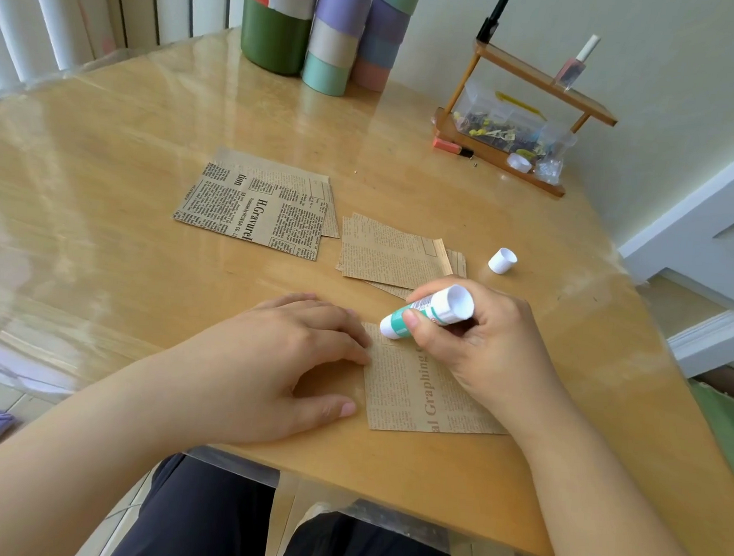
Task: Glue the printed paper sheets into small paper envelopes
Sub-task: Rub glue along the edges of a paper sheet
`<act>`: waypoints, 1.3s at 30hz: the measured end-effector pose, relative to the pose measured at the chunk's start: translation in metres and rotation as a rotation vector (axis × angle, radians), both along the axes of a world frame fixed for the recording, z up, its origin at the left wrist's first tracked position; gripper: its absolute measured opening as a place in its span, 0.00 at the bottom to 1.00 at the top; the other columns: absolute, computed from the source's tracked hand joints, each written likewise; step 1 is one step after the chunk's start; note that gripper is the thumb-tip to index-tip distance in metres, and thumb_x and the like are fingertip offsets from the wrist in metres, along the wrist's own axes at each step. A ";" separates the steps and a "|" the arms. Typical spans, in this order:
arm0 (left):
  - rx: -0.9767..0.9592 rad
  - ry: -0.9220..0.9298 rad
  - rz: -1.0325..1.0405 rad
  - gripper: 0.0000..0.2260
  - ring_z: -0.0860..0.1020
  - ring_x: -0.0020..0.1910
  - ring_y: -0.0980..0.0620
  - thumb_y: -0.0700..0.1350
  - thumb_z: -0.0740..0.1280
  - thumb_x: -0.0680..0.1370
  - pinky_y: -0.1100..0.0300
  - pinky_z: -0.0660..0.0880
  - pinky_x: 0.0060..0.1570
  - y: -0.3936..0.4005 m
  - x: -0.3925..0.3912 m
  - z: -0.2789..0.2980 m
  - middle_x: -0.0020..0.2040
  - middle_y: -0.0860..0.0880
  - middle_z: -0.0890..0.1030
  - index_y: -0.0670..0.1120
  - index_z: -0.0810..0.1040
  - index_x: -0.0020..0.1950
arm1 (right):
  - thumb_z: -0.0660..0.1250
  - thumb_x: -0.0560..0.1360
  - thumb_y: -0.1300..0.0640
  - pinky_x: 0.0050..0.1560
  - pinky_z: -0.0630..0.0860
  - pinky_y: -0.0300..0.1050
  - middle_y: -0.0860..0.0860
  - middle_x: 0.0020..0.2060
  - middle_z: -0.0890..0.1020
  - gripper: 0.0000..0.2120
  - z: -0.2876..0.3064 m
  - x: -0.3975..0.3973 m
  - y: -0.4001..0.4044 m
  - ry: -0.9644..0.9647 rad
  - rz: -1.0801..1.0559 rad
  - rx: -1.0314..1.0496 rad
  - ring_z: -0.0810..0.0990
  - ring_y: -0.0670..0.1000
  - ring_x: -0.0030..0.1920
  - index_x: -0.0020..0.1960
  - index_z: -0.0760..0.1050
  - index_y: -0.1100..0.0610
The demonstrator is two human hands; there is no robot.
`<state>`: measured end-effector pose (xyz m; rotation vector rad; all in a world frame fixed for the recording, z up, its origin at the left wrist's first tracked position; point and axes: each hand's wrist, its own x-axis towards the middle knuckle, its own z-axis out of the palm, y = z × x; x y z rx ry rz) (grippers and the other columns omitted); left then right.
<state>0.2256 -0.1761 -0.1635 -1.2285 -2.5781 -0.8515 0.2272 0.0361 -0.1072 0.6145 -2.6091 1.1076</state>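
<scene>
A brown printed paper sheet (418, 392) lies near the table's front edge. My left hand (291, 359) rests flat on the table, its fingertips pressing the sheet's left edge. My right hand (485, 345) grips a white and green glue stick (427, 311), whose tip touches the sheet's top left corner. The glue stick's white cap (502, 260) lies on the table to the right. A pile of printed sheets (257, 211) sits further back at the centre. A second pile (392, 258) lies just beyond my right hand.
The wooden table (144, 242) has a clear cover. Tall cylinders (329, 26) stand at the back. A small wooden shelf (521, 115) with a plastic box and nail polish bottles is at the back right. A wall runs along the right.
</scene>
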 end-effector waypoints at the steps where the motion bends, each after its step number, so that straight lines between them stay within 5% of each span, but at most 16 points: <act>1: 0.002 -0.002 0.000 0.20 0.72 0.63 0.59 0.61 0.61 0.73 0.52 0.66 0.66 0.000 0.000 0.000 0.60 0.58 0.76 0.52 0.78 0.59 | 0.72 0.69 0.61 0.30 0.63 0.24 0.34 0.28 0.76 0.03 -0.001 0.002 0.001 0.001 0.000 0.000 0.72 0.38 0.27 0.39 0.79 0.59; 10: 0.023 -0.016 -0.004 0.20 0.72 0.64 0.58 0.61 0.61 0.73 0.52 0.67 0.66 0.000 0.000 0.000 0.60 0.59 0.76 0.52 0.78 0.59 | 0.70 0.68 0.53 0.31 0.65 0.24 0.36 0.33 0.78 0.01 -0.001 0.033 0.014 -0.016 0.043 0.001 0.73 0.38 0.29 0.39 0.79 0.49; 16: 0.013 -0.005 0.008 0.19 0.73 0.61 0.58 0.61 0.61 0.73 0.54 0.67 0.65 0.000 0.001 0.000 0.60 0.58 0.75 0.54 0.78 0.57 | 0.72 0.67 0.55 0.30 0.65 0.24 0.36 0.32 0.78 0.02 0.001 0.035 0.014 -0.027 0.070 0.000 0.72 0.38 0.28 0.38 0.79 0.51; 24: -0.045 0.097 0.073 0.18 0.66 0.42 0.55 0.64 0.61 0.72 0.55 0.72 0.44 0.000 0.002 0.003 0.43 0.55 0.67 0.57 0.80 0.53 | 0.73 0.68 0.62 0.31 0.63 0.24 0.34 0.29 0.77 0.03 -0.001 0.008 -0.005 -0.020 0.032 -0.005 0.71 0.38 0.28 0.38 0.79 0.59; 33: -0.060 0.138 0.062 0.18 0.72 0.37 0.54 0.63 0.61 0.71 0.51 0.70 0.45 0.001 0.002 0.005 0.37 0.55 0.71 0.55 0.81 0.51 | 0.72 0.71 0.65 0.33 0.65 0.25 0.35 0.29 0.78 0.04 0.001 -0.007 -0.015 -0.051 0.067 -0.014 0.75 0.38 0.30 0.38 0.79 0.62; 39: 0.046 0.112 0.090 0.11 0.60 0.37 0.63 0.58 0.63 0.71 0.56 0.66 0.46 -0.001 0.001 0.007 0.36 0.60 0.65 0.52 0.77 0.43 | 0.72 0.69 0.59 0.32 0.64 0.25 0.36 0.31 0.78 0.03 -0.002 0.005 -0.011 -0.035 0.060 -0.014 0.72 0.39 0.29 0.39 0.79 0.58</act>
